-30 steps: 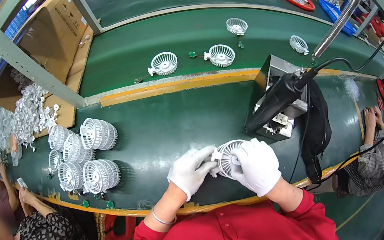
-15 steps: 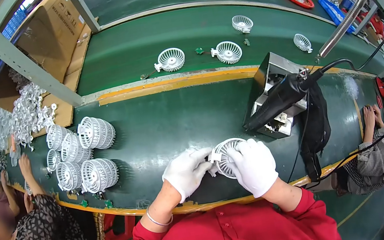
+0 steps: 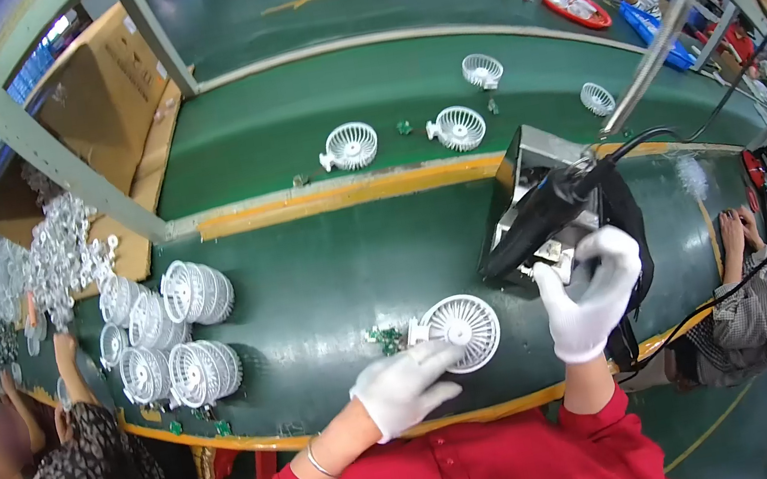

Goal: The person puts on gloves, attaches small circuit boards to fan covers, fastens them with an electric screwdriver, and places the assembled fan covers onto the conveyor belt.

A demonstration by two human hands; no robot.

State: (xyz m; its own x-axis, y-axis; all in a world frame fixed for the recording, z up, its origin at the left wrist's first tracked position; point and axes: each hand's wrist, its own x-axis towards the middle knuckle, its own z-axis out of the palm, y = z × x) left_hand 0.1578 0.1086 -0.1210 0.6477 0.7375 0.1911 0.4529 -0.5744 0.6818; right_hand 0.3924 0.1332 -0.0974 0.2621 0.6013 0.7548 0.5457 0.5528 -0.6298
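Observation:
A round white fan housing [image 3: 471, 322], ribbed like a cage, lies flat on the green bench before me. My left hand [image 3: 407, 390], in a white glove, rests with outstretched fingers on its lower left edge. Beside the housing's clip is a small green circuit board [image 3: 385, 341]. My right hand [image 3: 591, 296], also gloved, is off the housing, thumb and fingers apart in a curve. It is just below a black electric screwdriver [image 3: 543, 221], which leans across an open metal box [image 3: 524, 155] with small parts inside.
Stacked white housings [image 3: 206, 373] stand at left, near heaped white parts [image 3: 66, 252] and a cardboard box [image 3: 92, 105]. Several housings lie on the green belt [image 3: 270, 106] beyond a yellow-edged rail. A coil spring [image 3: 661, 51] hangs at right. Co-workers sit on both sides.
My right hand has left the fan housing and moved right toward the screwdriver. The housing now lies flat on the bench, with my left hand's fingers straightened over it. The view has tilted upward.

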